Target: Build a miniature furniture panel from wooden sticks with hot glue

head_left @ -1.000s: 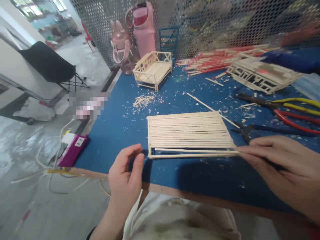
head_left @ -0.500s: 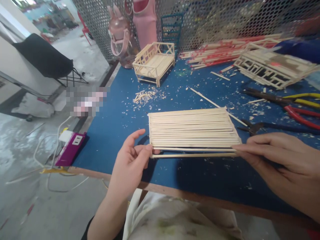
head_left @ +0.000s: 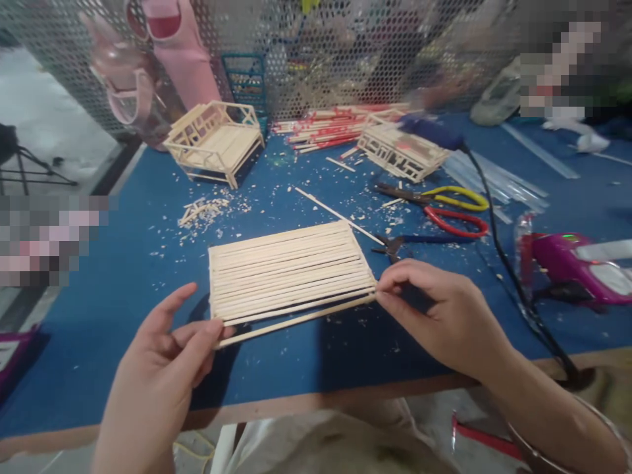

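Observation:
Thin pale wooden sticks laid side by side form a rectangular stick panel (head_left: 291,273) in a narrow frame, tilted over the blue table. A gap separates the lowest slats from the front frame stick. My left hand (head_left: 172,355) grips the panel's near left corner between thumb and fingers, the index finger raised away from it. At the right edge, my right hand (head_left: 439,313) pinches thumb and forefinger at the slat ends near the front corner. Just beyond that hand lie dark-blue-handled cutters (head_left: 395,247) and a loose wooden stick (head_left: 336,214).
Behind stand a miniature wooden bench (head_left: 217,145), another small stick frame (head_left: 399,148) and red-tipped stick bundles (head_left: 336,125). Pliers (head_left: 419,197) with yellow and red handles lie right, near a black cable (head_left: 486,204) and a purple device (head_left: 573,266). Wood scraps (head_left: 205,210) litter the blue table (head_left: 128,283).
My view has swung to the right. The lowest slat has moved up against the others, widening the gap above the front frame stick. Both hands keep hold of the panel.

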`<state>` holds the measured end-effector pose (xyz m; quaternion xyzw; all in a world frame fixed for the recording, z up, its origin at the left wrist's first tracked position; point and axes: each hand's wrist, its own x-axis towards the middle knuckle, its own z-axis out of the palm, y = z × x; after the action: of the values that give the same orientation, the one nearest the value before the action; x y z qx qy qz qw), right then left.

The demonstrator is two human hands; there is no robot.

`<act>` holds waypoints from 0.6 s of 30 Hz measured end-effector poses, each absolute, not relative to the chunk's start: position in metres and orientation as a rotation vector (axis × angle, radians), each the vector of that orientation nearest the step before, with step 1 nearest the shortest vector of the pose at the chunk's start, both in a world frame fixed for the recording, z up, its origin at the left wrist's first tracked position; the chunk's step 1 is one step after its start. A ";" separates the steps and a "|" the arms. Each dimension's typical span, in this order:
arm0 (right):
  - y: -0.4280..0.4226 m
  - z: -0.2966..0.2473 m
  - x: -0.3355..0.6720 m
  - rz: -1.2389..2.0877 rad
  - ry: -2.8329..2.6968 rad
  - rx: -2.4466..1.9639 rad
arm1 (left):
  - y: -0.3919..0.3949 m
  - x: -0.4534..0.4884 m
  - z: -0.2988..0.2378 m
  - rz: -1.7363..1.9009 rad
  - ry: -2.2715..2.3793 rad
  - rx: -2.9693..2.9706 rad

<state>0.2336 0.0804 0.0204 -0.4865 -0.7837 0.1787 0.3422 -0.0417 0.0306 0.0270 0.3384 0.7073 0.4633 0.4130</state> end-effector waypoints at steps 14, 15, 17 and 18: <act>0.078 0.012 0.227 0.697 -1.812 -1.314 | 0.034 -0.030 0.032 1.221 1.878 0.773; 0.078 0.012 0.227 0.703 -1.812 -1.319 | 0.034 -0.030 0.031 1.219 1.882 0.789; 0.077 0.011 0.227 0.689 -1.818 -1.329 | 0.034 -0.031 0.029 1.218 1.881 0.820; 0.076 0.010 0.228 0.671 -1.820 -1.335 | 0.033 -0.032 0.028 1.227 1.878 0.831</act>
<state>0.2277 0.0765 0.0098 -0.5237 -0.7139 0.2633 0.3832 -0.0316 0.0330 0.0280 0.3235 0.7305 0.4774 0.3659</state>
